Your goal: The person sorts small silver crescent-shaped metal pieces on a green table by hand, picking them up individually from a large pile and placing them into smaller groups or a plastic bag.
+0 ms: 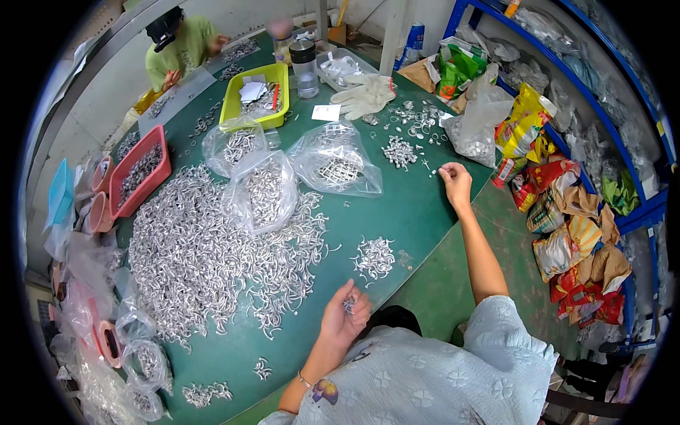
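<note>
My left hand (pixel 345 313) is curled, palm up, around several small silvery metal pieces (pixel 349 304) near the table's front edge. Just beyond it lies a small heap of curved metal pieces (pixel 374 258). My right hand (pixel 457 183) reaches out to the table's right edge, its thumb and fingers pinched together; what they hold is too small to make out. Close to those fingertips are a few loose silvery bits (pixel 433 171) and a cluster of rounded metal pieces (pixel 399 152). A large spread of curved metal pieces (pixel 205 255) covers the table on the left.
Plastic bags of metal parts (pixel 336 159) lie mid-table. Behind them stand a yellow-green basket (pixel 230 106), a lidded bottle (pixel 304 74) and a white glove (pixel 365 97). A red basket (pixel 161 166) sits left. Blue shelving (pixel 567 78) with packed bags flanks the right. Another person (pixel 185 46) works opposite.
</note>
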Available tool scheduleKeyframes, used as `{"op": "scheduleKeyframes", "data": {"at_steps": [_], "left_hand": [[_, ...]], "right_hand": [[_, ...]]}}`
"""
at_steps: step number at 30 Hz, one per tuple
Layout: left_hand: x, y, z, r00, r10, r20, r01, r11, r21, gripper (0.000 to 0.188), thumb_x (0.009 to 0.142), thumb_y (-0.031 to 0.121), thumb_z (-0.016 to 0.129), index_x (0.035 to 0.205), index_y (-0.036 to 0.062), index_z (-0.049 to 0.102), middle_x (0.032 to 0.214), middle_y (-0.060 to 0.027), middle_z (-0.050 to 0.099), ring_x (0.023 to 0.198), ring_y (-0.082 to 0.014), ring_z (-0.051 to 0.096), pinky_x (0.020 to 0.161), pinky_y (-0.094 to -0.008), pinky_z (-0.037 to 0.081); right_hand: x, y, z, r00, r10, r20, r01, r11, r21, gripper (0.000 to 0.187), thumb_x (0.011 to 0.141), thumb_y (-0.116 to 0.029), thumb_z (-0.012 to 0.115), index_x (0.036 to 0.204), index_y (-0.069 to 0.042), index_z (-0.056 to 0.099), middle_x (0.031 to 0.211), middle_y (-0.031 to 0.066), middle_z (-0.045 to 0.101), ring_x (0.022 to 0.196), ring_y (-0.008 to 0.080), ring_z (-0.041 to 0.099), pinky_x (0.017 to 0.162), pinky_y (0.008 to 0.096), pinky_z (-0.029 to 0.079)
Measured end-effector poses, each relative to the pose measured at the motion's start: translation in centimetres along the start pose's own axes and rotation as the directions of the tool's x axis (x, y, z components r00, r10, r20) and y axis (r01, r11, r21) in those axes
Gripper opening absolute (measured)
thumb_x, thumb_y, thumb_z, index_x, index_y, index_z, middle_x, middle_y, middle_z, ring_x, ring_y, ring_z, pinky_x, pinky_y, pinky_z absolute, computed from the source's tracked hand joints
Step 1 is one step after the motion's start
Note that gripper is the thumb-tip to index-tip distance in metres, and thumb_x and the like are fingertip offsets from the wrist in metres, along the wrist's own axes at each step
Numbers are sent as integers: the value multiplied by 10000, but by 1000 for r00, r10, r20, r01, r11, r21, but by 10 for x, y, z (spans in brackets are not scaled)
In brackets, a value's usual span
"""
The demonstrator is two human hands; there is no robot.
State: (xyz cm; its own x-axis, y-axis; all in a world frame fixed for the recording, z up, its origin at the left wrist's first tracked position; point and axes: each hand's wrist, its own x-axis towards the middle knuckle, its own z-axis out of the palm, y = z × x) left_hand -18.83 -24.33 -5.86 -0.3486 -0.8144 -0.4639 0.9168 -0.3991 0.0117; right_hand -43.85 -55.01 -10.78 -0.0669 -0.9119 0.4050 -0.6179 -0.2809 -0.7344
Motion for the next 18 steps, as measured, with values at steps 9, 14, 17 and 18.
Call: {"op": "scheduleKeyframes", "data": {"at_steps": [9,14,17,18], "left_hand": [[1,-2,4,998,13,-60,-12,1000,14,348,972,285,448,672,108,451,544,13,305,476,-96,301,412,-222,266],[0,0,3,998,21,-62,-21,1000,-2,352,974,281,441,669,106,451,544,12,306,476,-97,303,418,-222,273],[0,1,0,999,27,-43,-28,1000,-8,349,973,279,443,670,105,452,546,11,310,479,-98,306,417,-223,273],[0,1,-3,999,28,-24,-29,999,-26,338,964,279,463,678,99,467,550,2,323,485,-103,310,423,-226,271]], "right_hand": [[5,-10,-5,751,106,652,-561,-418,714,266,881,-6,586,1137,39,527,1031,148,553,1000,242,558,878,329,508],[-5,-27,-2,738,82,670,-581,-429,692,256,883,26,563,1134,57,521,1040,158,551,1000,256,564,913,352,507],[-5,-29,1,767,162,621,-588,-209,781,259,885,12,569,1135,64,525,1039,158,560,988,256,579,900,350,513],[-2,-29,4,788,204,581,-583,-57,810,254,884,6,574,1128,67,533,1032,157,568,974,255,589,889,347,518]]}}
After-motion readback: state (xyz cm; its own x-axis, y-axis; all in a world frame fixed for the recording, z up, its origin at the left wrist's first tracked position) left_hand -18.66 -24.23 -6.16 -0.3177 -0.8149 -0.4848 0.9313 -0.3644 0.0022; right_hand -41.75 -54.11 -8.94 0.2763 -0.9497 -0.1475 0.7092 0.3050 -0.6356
